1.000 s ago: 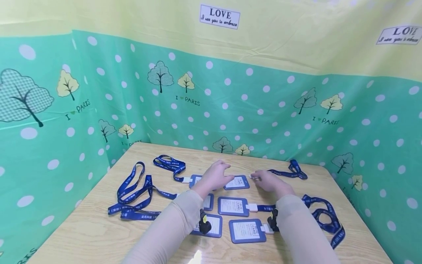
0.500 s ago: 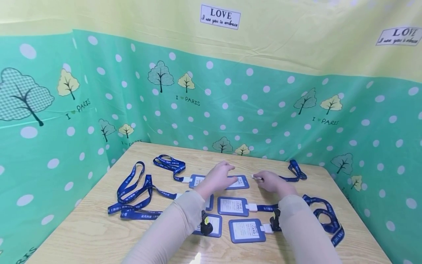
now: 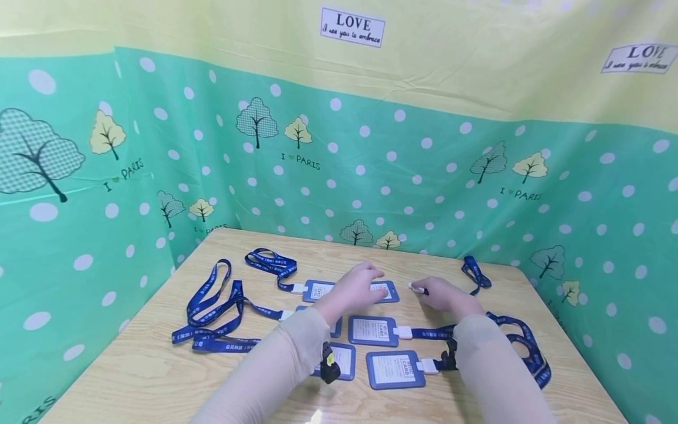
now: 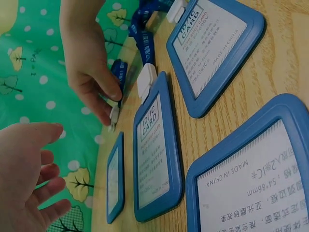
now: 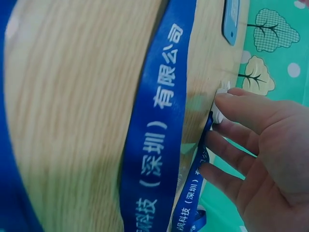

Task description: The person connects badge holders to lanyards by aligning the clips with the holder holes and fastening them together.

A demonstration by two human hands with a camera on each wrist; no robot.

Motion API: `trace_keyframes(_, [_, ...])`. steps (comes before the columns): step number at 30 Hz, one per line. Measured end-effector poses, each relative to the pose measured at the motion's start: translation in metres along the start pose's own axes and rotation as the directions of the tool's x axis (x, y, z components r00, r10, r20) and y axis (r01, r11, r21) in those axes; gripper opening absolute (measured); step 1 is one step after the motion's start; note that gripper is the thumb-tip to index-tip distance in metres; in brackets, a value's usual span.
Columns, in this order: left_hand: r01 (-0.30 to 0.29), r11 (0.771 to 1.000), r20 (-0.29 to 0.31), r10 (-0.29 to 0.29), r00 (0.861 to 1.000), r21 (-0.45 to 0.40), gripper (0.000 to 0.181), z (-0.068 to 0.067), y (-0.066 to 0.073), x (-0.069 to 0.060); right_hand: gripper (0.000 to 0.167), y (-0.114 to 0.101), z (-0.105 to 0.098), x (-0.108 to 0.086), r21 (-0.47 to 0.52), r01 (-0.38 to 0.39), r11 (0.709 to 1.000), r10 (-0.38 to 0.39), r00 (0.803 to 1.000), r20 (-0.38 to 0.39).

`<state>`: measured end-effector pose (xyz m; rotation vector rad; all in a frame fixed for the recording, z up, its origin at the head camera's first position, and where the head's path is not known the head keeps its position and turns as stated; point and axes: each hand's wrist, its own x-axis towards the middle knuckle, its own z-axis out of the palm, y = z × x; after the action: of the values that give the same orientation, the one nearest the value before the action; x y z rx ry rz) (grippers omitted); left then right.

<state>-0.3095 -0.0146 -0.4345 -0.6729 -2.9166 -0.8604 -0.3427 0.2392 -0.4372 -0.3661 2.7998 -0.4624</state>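
Note:
My right hand (image 3: 445, 294) pinches the white clip (image 5: 219, 106) of a blue lanyard (image 5: 189, 200) between thumb and forefinger. The clip is apart from the far-right blue ID card holder (image 3: 391, 291), whose slotted end faces it. My left hand (image 3: 352, 288) hovers over the back-row holders with its fingers loosely bent; in the left wrist view nothing lies in it. It partly covers that holder and the back-left card holder (image 3: 316, 291), which has a clip and lanyard attached.
Nearer me lie a middle-right card holder (image 3: 372, 330) and a front-right one (image 3: 395, 370), both clipped to lanyards. My left forearm partly hides two left holders. Loose lanyards (image 3: 212, 318) spread over the wooden table (image 3: 132, 353) at left; a patterned curtain hangs behind.
My right hand has drawn slightly to the right with the white clip, away from the card holder. Its lanyard has shifted. My left hand has edged to the right over the far-right holder.

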Motion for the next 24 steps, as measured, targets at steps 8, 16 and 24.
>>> trace_keyframes(8, [-0.021,1.0,0.03,0.021,0.999,0.009,0.053,0.0,0.004,-0.004,0.045,0.002,0.0,-0.004,-0.015,-0.021,1.0,0.021,1.0,0.009])
trace_keyframes(16, [-0.083,0.994,0.064,0.078,0.995,0.076,0.054,-0.004,0.007,-0.01,0.046,0.001,0.003,-0.009,-0.027,0.005,1.0,-0.005,1.0,-0.001])
trace_keyframes(24, [-0.12,0.988,0.078,0.113,0.991,0.094,0.051,-0.005,0.004,-0.017,0.047,0.001,0.004,-0.013,-0.034,0.027,0.999,-0.028,1.0,-0.009])
